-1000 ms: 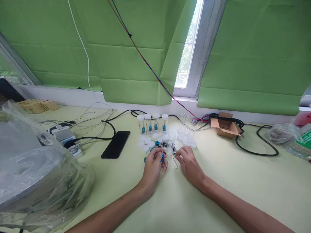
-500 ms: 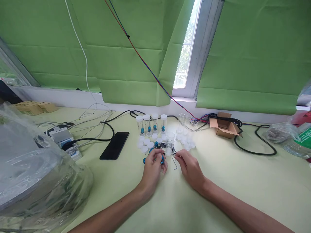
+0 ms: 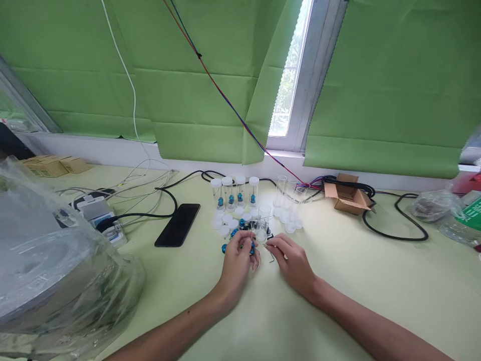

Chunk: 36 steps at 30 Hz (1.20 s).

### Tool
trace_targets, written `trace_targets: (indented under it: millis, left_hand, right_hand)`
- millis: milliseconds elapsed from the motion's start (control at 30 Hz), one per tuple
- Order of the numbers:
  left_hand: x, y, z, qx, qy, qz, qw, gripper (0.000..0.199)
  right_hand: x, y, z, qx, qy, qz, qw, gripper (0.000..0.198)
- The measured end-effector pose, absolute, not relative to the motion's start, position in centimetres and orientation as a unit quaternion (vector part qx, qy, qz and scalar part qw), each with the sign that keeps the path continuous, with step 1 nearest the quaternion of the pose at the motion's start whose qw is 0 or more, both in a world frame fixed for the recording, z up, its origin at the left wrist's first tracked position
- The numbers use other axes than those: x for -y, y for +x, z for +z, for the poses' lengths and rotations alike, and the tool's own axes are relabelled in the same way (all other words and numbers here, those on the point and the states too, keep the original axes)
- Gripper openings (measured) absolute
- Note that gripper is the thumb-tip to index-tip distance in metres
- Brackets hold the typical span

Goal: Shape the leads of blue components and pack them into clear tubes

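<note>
Left hand (image 3: 235, 260) pinches blue part (image 3: 252, 248) over tabletop (image 3: 248, 326), thin rod (image 3: 251, 231) upright, just left of right hand (image 3: 293, 260), fingertips bunched, contents can't tell, bent metal key (image 3: 272, 258) near them.

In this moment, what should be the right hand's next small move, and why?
Probably, bring the right hand slightly left to the blue piece. The left hand holds this piece, and the right fingertips are near, across a small gap.
</note>
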<state>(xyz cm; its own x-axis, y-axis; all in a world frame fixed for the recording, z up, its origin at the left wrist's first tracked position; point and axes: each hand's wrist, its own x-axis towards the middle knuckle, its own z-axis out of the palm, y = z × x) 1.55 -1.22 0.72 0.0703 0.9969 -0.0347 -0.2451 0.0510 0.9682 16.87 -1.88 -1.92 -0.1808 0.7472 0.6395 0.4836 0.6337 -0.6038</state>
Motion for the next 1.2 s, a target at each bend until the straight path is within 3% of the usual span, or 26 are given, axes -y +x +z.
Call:
trace_targets:
  millis: [300,600,833,1200]
  left_hand:
    - [1.3,1.6,0.8,-0.436,0.440,0.525,0.583,0.018]
    - [1.1,1.5,0.9,-0.438,0.437,0.525,0.585,0.020]
    - [1.0,1.5,0.7,-0.443,0.438,0.531,0.575,0.019]
    - [1.0,1.5,0.9,-0.444,0.437,0.533,0.573,0.017]
  right_hand:
    - [0.4,17.5,-1.8,0.677,-0.488,0.212,0.508,0.018]
    - [2.2,17.0,-0.7,0.527,-0.520,0.308,0.597,0.022]
    - [3.1,16.0,-2.0,0.530,-0.560,0.319,0.550,0.026]
    - [0.8,17.2,-1.7,0.603,-0.486,0.342,0.532,0.025]
